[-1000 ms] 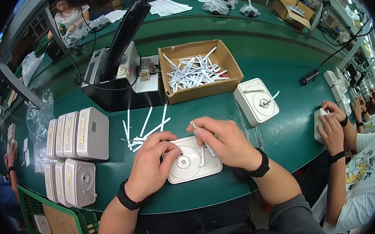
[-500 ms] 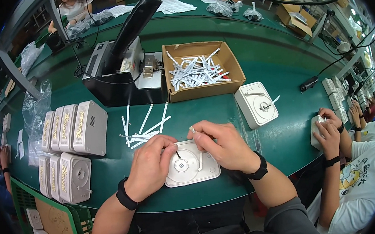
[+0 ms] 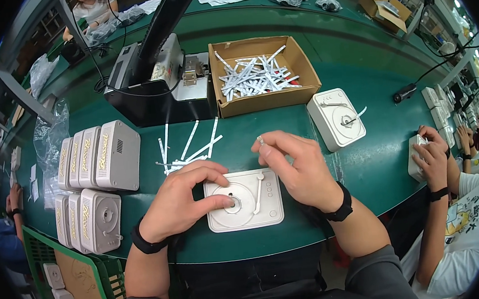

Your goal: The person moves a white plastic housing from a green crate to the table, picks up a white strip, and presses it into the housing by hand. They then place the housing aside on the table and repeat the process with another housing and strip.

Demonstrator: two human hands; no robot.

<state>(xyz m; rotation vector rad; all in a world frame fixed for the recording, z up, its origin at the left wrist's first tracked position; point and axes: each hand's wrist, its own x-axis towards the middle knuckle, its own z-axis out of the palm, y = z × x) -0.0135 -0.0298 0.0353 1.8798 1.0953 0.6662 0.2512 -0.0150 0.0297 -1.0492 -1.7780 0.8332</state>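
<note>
In front of me a white box-shaped device with a turntable-style face (image 3: 245, 223) lies flat on the green bench. My left hand (image 3: 189, 195) spreads over its left side, thumb on the round hub and index fingertip near the far edge, with a gap between them. A small dark bit shows at the hub beside the thumb. Just past the device's far right corner, my right hand (image 3: 294, 165) is raised, thumb and forefinger pinching a small whitish strip (image 3: 260, 140). Most of that strip is hidden by the fingers.
Loose white strips (image 3: 197, 147) lie beyond my left hand; a cardboard box (image 3: 269, 103) holds many more. A black machine (image 3: 146, 106) stands beside it. Similar devices (image 3: 119, 156) are stacked left, another (image 3: 338, 120) lies right. A co-worker's hands (image 3: 432, 157) hold one at far right.
My left thumb has moved from the dark wire at the device's far edge down onto the hub. My right hand has lifted off the device to the right, still pinching the strip.
</note>
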